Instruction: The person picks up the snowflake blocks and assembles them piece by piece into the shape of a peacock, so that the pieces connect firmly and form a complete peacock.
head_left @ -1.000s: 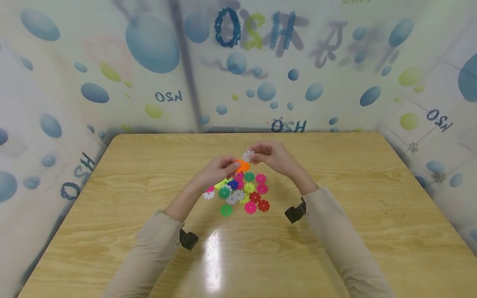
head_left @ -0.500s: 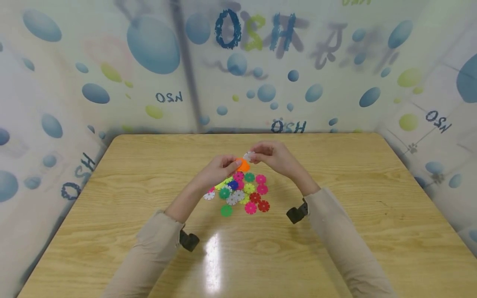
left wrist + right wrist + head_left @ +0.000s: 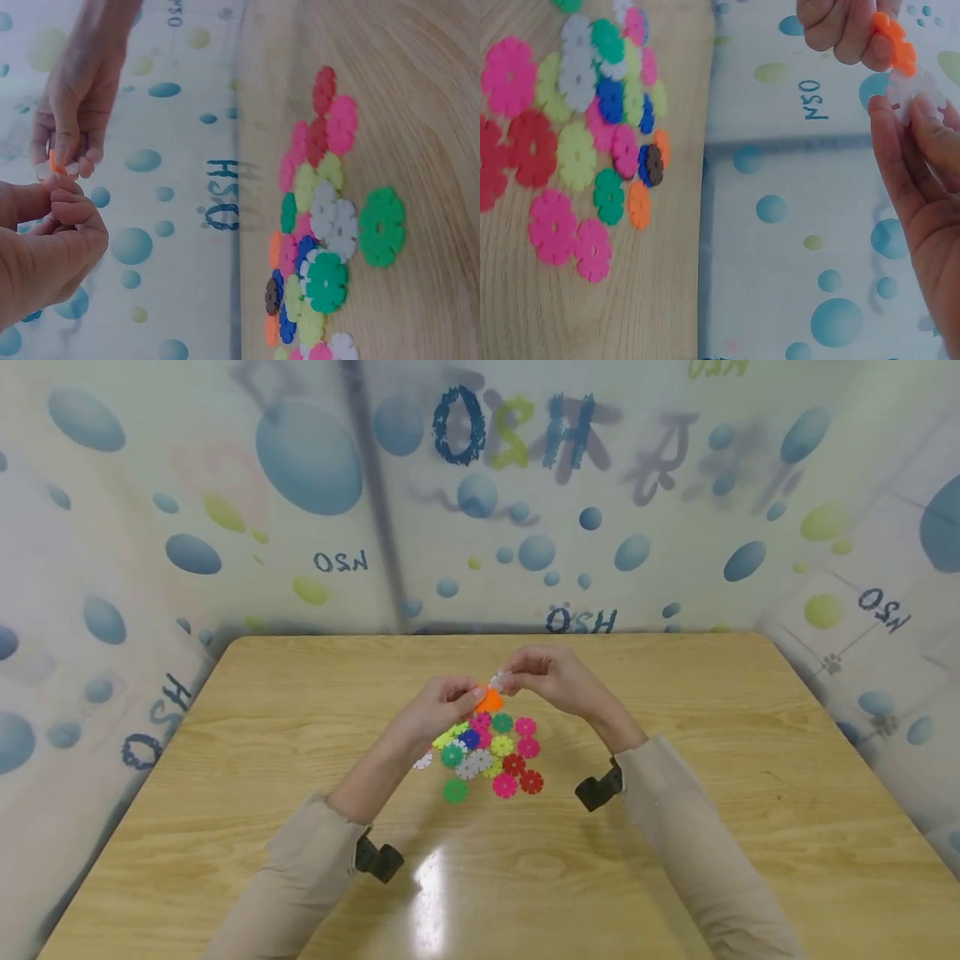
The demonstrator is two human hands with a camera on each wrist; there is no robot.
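My left hand (image 3: 435, 714) pinches an orange notched plastic disc (image 3: 491, 700) between thumb and fingers, above the far part of the pile. Facing it, my right hand (image 3: 551, 681) pinches a white notched disc (image 3: 911, 82) by its edge. The rims of these two discs meet in the right wrist view, with the orange one (image 3: 896, 46) turned at an angle to the white one. Whether their notches interlock cannot be made out. Fingers cover part of both discs, and in the left wrist view only a sliver of orange (image 3: 55, 160) shows.
Beneath the hands, several loose notched discs lie on the wooden table (image 3: 675, 710), some overlapping. Among them are a green disc (image 3: 455, 791), a red disc (image 3: 532, 782), a pink disc (image 3: 505, 785) and a blue disc (image 3: 469, 739). A patterned wall (image 3: 480, 585) stands behind the table.
The head view has tipped up slightly, so the scene sits lower. The white disc looks more tilted and closer against the orange one. Both hands keep their pinches.
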